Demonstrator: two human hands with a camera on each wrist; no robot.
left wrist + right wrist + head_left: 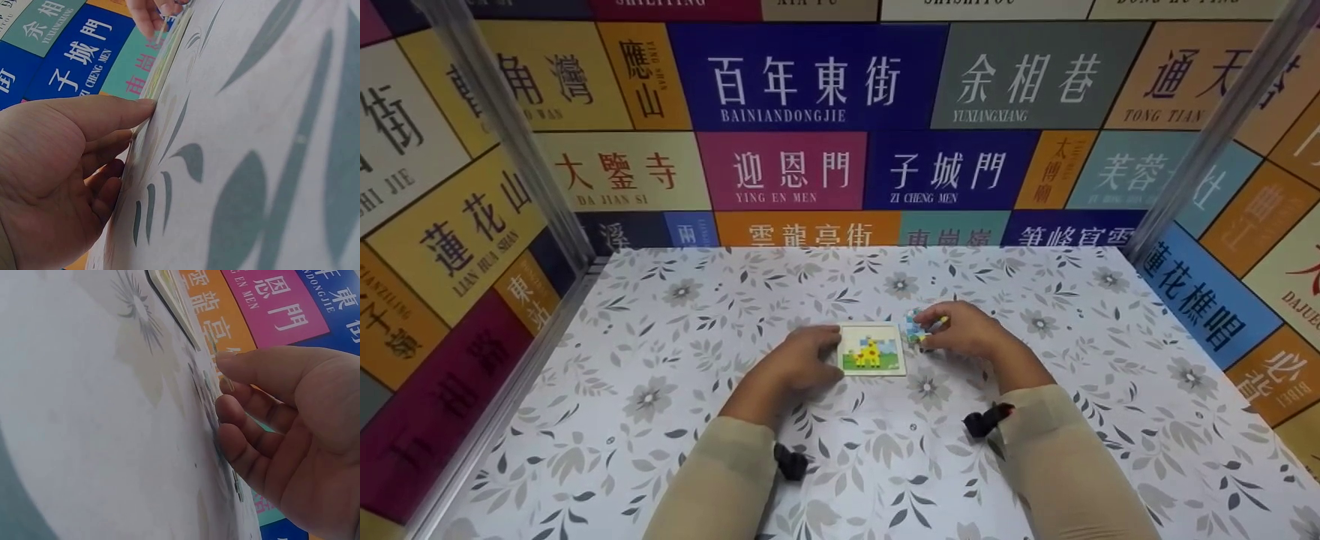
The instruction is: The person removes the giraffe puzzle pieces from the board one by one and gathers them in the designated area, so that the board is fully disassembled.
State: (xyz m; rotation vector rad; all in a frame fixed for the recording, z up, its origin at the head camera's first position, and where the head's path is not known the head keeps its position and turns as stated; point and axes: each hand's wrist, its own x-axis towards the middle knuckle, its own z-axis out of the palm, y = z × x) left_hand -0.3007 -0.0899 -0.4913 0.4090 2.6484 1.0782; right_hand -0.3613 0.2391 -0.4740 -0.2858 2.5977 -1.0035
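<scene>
A small square jigsaw puzzle board (876,356) with a pale frame lies on the table, showing a yellow giraffe on green and blue. The upper part of its tray looks bare and pale. My left hand (802,360) holds the board by its left edge, thumb at the near corner and fingers at the far one; in the left wrist view the thumb (121,117) touches the edge. To the right of the board, my right hand (964,330) pinches a thin puzzle piece (229,382) between thumb and forefinger. Loose blue puzzle pieces (913,330) lie beside that hand, partly hidden by its fingers.
A white tablecloth (840,465) with grey leaves and flowers covers the table. Behind and on both sides stand walls of coloured panels (810,82) with Chinese lettering. Clear upright posts (521,135) stand at the back corners. Small black devices (791,461) sit at both wrists.
</scene>
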